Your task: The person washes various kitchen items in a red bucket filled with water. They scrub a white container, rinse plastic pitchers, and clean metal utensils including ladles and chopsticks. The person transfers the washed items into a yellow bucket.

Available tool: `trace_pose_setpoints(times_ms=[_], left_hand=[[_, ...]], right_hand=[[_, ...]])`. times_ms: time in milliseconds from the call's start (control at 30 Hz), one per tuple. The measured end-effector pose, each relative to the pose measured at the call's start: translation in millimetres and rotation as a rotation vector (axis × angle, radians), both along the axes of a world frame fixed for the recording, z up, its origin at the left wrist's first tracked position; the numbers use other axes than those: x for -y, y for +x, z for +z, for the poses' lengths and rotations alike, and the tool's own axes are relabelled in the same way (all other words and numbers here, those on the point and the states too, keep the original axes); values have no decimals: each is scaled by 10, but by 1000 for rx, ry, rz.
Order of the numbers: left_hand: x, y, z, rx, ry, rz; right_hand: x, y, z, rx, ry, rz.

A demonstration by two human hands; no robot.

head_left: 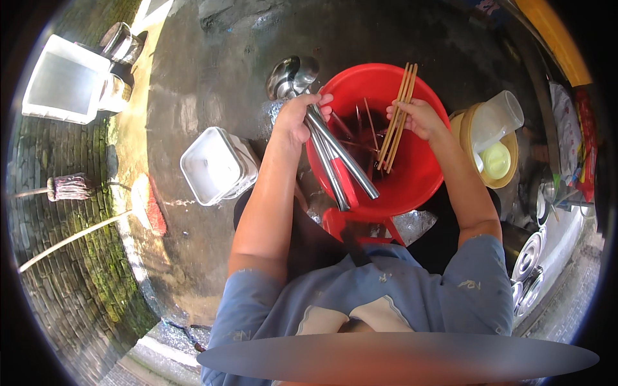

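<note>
A bundle of metal ladles (pixel 293 74) is gripped in my left hand (pixel 296 121), over the left rim of a red basin (pixel 425 193). Their round bowls point away from me, and the long steel handles slant back over the basin; a red handle (pixel 344 181) lies among them. In my right hand (pixel 418 118) are several wooden chopsticks (pixel 396 122), held above the basin with their lower ends dipping toward its inside. More chopsticks (pixel 370 119) lean in the dark middle of the basin, where I cannot make out everything.
A white square bucket (pixel 215 167) stands left of the basin. On the right is a tan tub (pixel 461 125) with a clear container (pixel 499 119) and a pale green bowl (pixel 496 159). A red-headed broom (pixel 148 204) and a mop (pixel 69 188) lie far left. Metal lids (pixel 529 254) are at lower right.
</note>
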State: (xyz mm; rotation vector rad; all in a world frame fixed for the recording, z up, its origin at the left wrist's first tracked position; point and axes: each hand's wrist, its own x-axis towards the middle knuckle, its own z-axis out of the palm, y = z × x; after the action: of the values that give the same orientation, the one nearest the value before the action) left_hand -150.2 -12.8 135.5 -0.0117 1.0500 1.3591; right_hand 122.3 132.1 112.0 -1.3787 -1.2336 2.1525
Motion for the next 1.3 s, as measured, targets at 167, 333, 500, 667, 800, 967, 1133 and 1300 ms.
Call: trace_pose_setpoints(times_ms=[167,333,500,667,800,967,1133,1300], left_hand=[[43,-26,-44,-12,24,-47],[51,15,1,-40,37,-77],[36,43,-25,-50,30,-105],[33,45,-43,-55,18,-126],[21,63,-16,-34,29,-122],[48,98,3,7,143,-129],[33,233,71,36,205,-167],[11,86,37,37,121,-201]], right_hand=[[180,30,-213,73,-29,90],[255,83,-331,142,-82,162],[282,87,-311,59,-148,174],[242,91,-250,-1,-211,235],[223,48,-351,437,114,213],[491,-264,136,296,243,451],[687,-802,565,193,227,664],[816,-950,632,141,295,649]])
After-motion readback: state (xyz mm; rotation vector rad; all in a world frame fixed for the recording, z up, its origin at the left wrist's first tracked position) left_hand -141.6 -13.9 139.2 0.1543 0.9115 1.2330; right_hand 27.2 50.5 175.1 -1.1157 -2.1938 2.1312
